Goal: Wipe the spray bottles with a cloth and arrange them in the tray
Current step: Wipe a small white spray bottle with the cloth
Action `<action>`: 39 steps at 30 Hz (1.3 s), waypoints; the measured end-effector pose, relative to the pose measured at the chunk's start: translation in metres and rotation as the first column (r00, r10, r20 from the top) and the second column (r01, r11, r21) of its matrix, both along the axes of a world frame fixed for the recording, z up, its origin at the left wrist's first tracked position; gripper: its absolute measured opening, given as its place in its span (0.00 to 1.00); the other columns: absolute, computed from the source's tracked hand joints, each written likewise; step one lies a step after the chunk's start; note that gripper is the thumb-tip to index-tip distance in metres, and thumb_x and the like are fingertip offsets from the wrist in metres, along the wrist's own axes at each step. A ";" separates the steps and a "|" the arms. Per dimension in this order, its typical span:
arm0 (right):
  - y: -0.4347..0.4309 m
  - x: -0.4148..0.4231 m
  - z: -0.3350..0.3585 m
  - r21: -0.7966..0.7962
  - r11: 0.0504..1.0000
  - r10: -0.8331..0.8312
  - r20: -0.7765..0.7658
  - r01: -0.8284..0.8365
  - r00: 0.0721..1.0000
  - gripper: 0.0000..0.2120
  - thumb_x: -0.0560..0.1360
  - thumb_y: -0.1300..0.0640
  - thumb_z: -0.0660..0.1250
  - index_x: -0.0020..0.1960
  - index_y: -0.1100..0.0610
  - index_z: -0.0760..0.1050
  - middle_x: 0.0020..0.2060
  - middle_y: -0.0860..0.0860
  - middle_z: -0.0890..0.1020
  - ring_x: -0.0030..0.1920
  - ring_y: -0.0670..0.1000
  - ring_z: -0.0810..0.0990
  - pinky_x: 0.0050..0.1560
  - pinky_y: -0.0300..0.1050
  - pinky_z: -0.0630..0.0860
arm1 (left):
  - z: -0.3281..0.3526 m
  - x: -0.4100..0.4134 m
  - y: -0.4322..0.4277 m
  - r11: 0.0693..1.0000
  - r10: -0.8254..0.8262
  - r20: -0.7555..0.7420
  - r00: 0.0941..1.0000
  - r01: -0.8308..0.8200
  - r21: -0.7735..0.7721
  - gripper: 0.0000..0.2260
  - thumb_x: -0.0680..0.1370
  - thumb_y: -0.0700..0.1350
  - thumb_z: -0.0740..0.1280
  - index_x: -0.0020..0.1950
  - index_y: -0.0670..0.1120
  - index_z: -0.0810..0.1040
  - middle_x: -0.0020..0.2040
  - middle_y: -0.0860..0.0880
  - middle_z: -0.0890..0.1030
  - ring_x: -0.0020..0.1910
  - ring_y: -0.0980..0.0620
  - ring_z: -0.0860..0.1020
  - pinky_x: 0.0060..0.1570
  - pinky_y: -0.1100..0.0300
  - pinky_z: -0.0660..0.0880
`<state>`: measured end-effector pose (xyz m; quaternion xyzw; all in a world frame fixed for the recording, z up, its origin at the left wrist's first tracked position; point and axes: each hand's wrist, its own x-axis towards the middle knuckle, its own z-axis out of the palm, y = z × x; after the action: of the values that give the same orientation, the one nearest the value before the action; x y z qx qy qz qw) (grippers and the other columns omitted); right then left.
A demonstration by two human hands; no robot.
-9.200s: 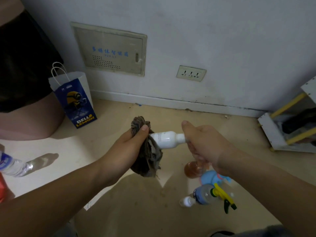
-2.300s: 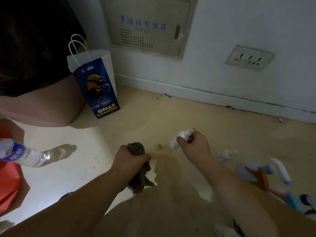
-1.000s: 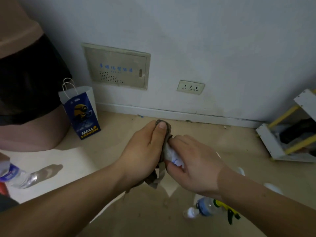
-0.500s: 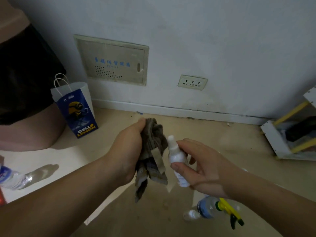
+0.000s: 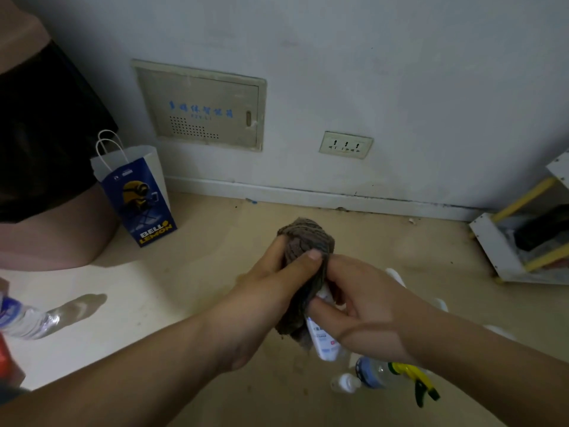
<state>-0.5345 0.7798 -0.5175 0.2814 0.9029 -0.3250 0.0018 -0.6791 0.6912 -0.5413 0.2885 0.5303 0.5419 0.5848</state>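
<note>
paper bag point(image 5: 138, 198): "BELL LEMON" | wall panel point(image 5: 201, 107): blue characters, unreadable

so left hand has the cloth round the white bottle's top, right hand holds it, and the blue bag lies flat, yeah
No: the head view shows the blue bag standing upright. The left hand does have the cloth round the top of the white bottle, and the right hand holds it.

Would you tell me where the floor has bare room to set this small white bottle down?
Bare floor lies between the paper bag and the cloth, and along the baseboard below the socket. It is crowded under the right hand holding the small white bottle: a yellow-trigger spray bottle and white pieces lie there.
</note>
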 end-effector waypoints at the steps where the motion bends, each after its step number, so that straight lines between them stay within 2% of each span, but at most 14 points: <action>1: -0.002 -0.001 0.001 -0.001 1.000 -0.003 0.006 0.003 1.000 0.07 0.79 0.47 0.64 0.46 0.38 0.66 0.42 0.41 0.73 0.42 0.40 0.74 0.40 0.32 0.69 | 0.001 -0.001 0.001 1.000 0.006 -0.008 1.000 -0.006 -0.005 0.10 0.84 0.51 0.66 0.64 0.55 0.80 0.59 0.48 0.86 0.60 0.47 0.84 0.66 0.44 0.77; 6: -0.008 -0.006 -0.007 -0.120 0.990 -0.084 -0.082 0.073 0.993 0.05 0.78 0.48 0.66 0.46 0.40 0.71 0.41 0.43 0.77 0.40 0.40 0.77 0.37 0.32 0.72 | -0.004 0.005 0.000 0.992 0.123 -0.393 0.911 -0.124 0.023 0.14 0.85 0.58 0.59 0.56 0.55 0.83 0.49 0.55 0.88 0.48 0.56 0.86 0.53 0.50 0.83; 10: -0.010 -0.008 -0.007 -0.312 0.948 -0.103 -0.127 0.059 0.987 0.05 0.81 0.52 0.66 0.56 0.47 0.77 0.40 0.46 0.80 0.33 0.39 0.78 0.35 0.31 0.72 | -0.010 0.005 -0.001 0.973 0.232 -0.490 0.840 -0.203 0.111 0.20 0.86 0.58 0.54 0.52 0.53 0.84 0.45 0.54 0.87 0.46 0.59 0.85 0.51 0.56 0.81; 12: -0.007 -0.009 -0.006 -0.356 0.934 -0.088 -0.157 0.027 0.984 0.05 0.82 0.53 0.65 0.55 0.47 0.78 0.41 0.44 0.82 0.36 0.41 0.80 0.38 0.33 0.74 | -0.008 0.002 0.001 0.970 0.244 -0.511 0.824 -0.206 0.131 0.24 0.86 0.58 0.51 0.52 0.50 0.84 0.46 0.52 0.87 0.46 0.57 0.85 0.52 0.54 0.81; 15: 0.000 -0.007 -0.007 -0.326 0.945 -0.091 -0.203 0.020 0.975 0.05 0.81 0.54 0.67 0.55 0.48 0.80 0.44 0.45 0.83 0.43 0.45 0.82 0.41 0.43 0.79 | -0.007 -0.008 0.004 0.960 0.279 -0.389 0.878 -0.254 0.114 0.25 0.87 0.57 0.50 0.54 0.50 0.85 0.49 0.52 0.88 0.50 0.56 0.86 0.57 0.55 0.81; 19: 0.006 -0.001 -0.012 -0.408 0.908 -0.186 -0.186 0.096 0.965 0.06 0.82 0.56 0.66 0.57 0.52 0.80 0.36 0.41 0.81 0.32 0.37 0.76 0.32 0.29 0.71 | -0.013 -0.033 0.011 0.918 0.354 -0.009 0.935 -0.349 -0.189 0.24 0.85 0.61 0.57 0.56 0.46 0.86 0.49 0.44 0.88 0.53 0.43 0.85 0.62 0.46 0.78; 22: 0.008 0.002 -0.011 -0.487 0.862 -0.259 -0.191 0.138 0.947 0.07 0.82 0.57 0.65 0.56 0.53 0.81 0.33 0.38 0.80 0.30 0.36 0.75 0.31 0.27 0.70 | -0.011 -0.039 0.008 0.940 0.314 0.135 0.940 -0.288 -0.184 0.24 0.84 0.57 0.57 0.58 0.42 0.85 0.53 0.41 0.87 0.52 0.42 0.86 0.57 0.47 0.78; 24: 0.010 0.004 -0.010 -0.508 0.846 -0.293 -0.190 0.162 0.937 0.07 0.82 0.57 0.65 0.56 0.55 0.81 0.34 0.41 0.82 0.29 0.36 0.76 0.31 0.28 0.70 | -0.012 -0.037 0.008 0.962 0.255 0.148 0.956 -0.235 -0.138 0.22 0.83 0.56 0.57 0.59 0.44 0.85 0.55 0.40 0.87 0.54 0.41 0.85 0.57 0.46 0.78; 27: 0.008 0.002 -0.006 -0.513 0.838 -0.323 -0.187 0.188 0.928 0.06 0.82 0.58 0.65 0.54 0.53 0.82 0.36 0.43 0.84 0.29 0.36 0.77 0.30 0.28 0.70 | -0.018 -0.024 0.011 0.983 0.156 0.100 0.983 -0.145 -0.111 0.20 0.72 0.60 0.69 0.57 0.51 0.86 0.53 0.44 0.88 0.52 0.44 0.86 0.55 0.46 0.78; 29: 0.004 0.000 -0.003 -0.362 0.919 -0.237 -0.193 0.156 0.952 0.07 0.82 0.57 0.65 0.50 0.48 0.80 0.37 0.41 0.83 0.32 0.38 0.78 0.32 0.31 0.72 | -0.017 -0.009 0.009 0.999 -0.009 0.018 1.000 0.010 -0.042 0.12 0.77 0.57 0.70 0.59 0.57 0.84 0.52 0.54 0.88 0.53 0.54 0.86 0.54 0.56 0.79; 31: 0.002 0.000 -0.004 -0.103 0.992 -0.088 -0.142 0.074 0.986 0.06 0.80 0.57 0.65 0.51 0.47 0.78 0.41 0.43 0.81 0.40 0.42 0.79 0.38 0.37 0.75 | -0.013 0.002 0.000 0.993 -0.113 -0.085 0.990 0.114 0.012 0.09 0.80 0.56 0.65 0.58 0.65 0.81 0.54 0.59 0.86 0.56 0.61 0.83 0.53 0.66 0.79; 33: 0.002 0.001 -0.002 0.012 1.000 0.001 -0.095 0.000 0.995 0.06 0.79 0.56 0.65 0.54 0.49 0.77 0.44 0.44 0.78 0.43 0.44 0.78 0.43 0.40 0.75 | -0.014 0.005 -0.007 0.989 -0.147 -0.047 0.988 0.148 0.015 0.10 0.78 0.59 0.63 0.53 0.71 0.82 0.57 0.59 0.86 0.59 0.60 0.83 0.59 0.63 0.78; 36: 0.001 0.001 0.000 -0.105 0.994 -0.054 -0.133 0.040 0.990 0.04 0.80 0.56 0.66 0.54 0.50 0.78 0.42 0.44 0.80 0.37 0.39 0.79 0.35 0.33 0.72 | -0.013 0.004 -0.006 0.990 -0.141 0.026 0.990 0.141 -0.021 0.11 0.74 0.67 0.66 0.53 0.71 0.84 0.59 0.58 0.85 0.62 0.58 0.82 0.71 0.51 0.72; 39: 0.009 0.000 -0.006 -0.211 0.960 -0.217 -0.134 0.186 0.967 0.08 0.81 0.56 0.66 0.45 0.45 0.78 0.34 0.37 0.81 0.32 0.35 0.79 0.32 0.29 0.71 | -0.005 0.009 -0.006 0.987 -0.142 -0.044 0.989 0.139 -0.075 0.14 0.71 0.70 0.61 0.46 0.71 0.85 0.53 0.58 0.87 0.57 0.58 0.85 0.66 0.55 0.76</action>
<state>-0.5346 0.7889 -0.5239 0.3443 0.8303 -0.4320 -0.0741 -0.6701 0.6852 -0.5467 0.3172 0.5419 0.4726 0.6184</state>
